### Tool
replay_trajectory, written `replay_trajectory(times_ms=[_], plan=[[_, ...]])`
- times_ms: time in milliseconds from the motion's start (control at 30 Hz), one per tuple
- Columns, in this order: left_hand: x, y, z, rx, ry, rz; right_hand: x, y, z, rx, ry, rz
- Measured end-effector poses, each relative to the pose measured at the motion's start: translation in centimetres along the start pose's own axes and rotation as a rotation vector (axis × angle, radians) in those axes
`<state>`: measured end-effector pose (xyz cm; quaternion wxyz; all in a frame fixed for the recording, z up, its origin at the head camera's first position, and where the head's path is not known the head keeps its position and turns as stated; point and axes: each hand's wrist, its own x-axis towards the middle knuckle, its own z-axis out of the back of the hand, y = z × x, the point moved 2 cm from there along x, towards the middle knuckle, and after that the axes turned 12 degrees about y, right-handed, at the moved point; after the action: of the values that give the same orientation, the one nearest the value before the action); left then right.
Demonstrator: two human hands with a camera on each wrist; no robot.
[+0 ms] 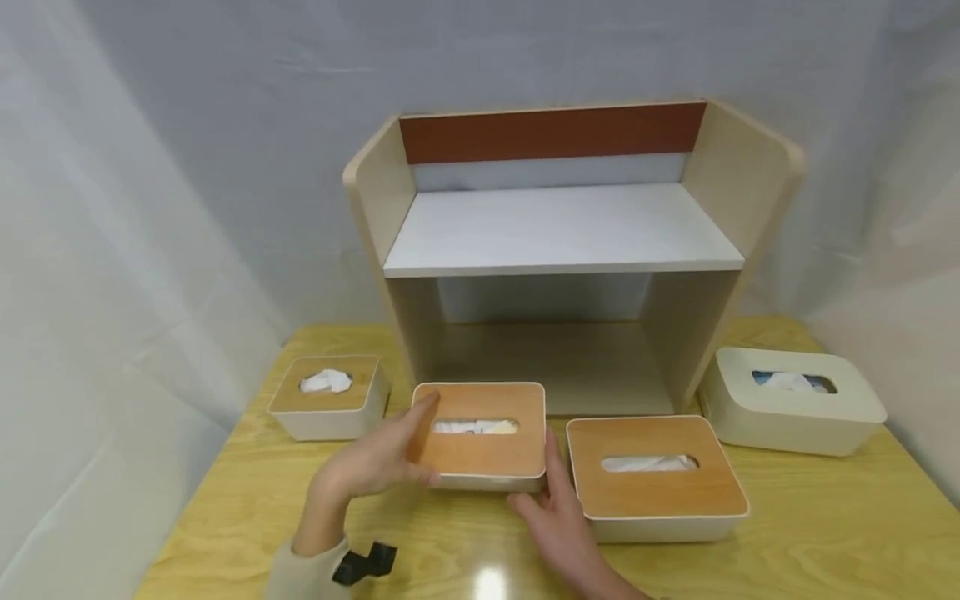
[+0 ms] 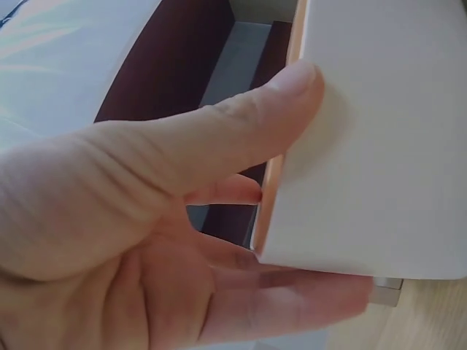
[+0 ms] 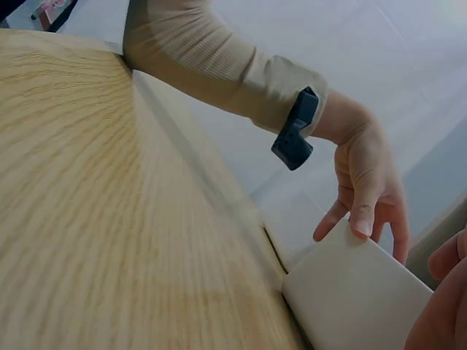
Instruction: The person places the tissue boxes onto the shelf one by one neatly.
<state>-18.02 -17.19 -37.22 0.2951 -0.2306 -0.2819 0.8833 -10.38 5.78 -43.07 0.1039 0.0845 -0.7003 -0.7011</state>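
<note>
A tissue box (image 1: pixel 480 454) with a wooden lid and white sides sits between both hands, in front of the shelf's lower opening. My left hand (image 1: pixel 378 458) holds its left end. In the left wrist view the thumb presses the box's white wall (image 2: pixel 387 146), with other fingers round the end. My right hand (image 1: pixel 558 525) grips the right end, thumb at the front corner and fingers along the side, partly hidden. Close to the right of it stands a second wood-lidded tissue box (image 1: pixel 660 492). The right wrist view shows the left hand's thumb on the white wall (image 3: pixel 350 284).
A small shelf unit (image 1: pixel 562 229) with a white upper board stands at the back of the wooden table (image 1: pixel 217 533). A smaller wood-lidded tissue box (image 1: pixel 326 423) is at the left. An all-cream tissue box (image 1: pixel 787 425) stands at the right. White cloth (image 1: pixel 112 350) hangs round the table.
</note>
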Motion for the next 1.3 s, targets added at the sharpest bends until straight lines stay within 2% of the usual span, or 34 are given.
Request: replay_trajectory(times_ms=[233, 400, 600, 900, 1067, 1300], plan=[[0.6, 0.5, 0.0, 0.002, -0.069, 0.037, 1.9, 0.3, -0.4, 0.014, -0.108, -0.057], [1.2, 0.8, -0.4, 0.001, -0.112, 0.060, 2.9, 0.0, -0.5, 0.013, -0.179, -0.064], [1.8, 0.9, -0.6, 0.005, -0.137, 0.035, 3.8, -0.6, -0.5, -0.005, -0.286, -0.043], [2.0, 0.9, -1.3, -0.054, -0.102, 0.037, 4.3, -1.5, -0.2, 0.056, -0.279, -0.075], [2.2, 0.9, -1.4, -0.035, -0.138, 0.057, 3.6, -1.3, -1.0, 0.035, -0.295, -0.010], [2.2, 0.6, -1.3, 0.009, -0.209, 0.089, 1.9, -0.9, -2.5, 0.062, -0.293, -0.021]])
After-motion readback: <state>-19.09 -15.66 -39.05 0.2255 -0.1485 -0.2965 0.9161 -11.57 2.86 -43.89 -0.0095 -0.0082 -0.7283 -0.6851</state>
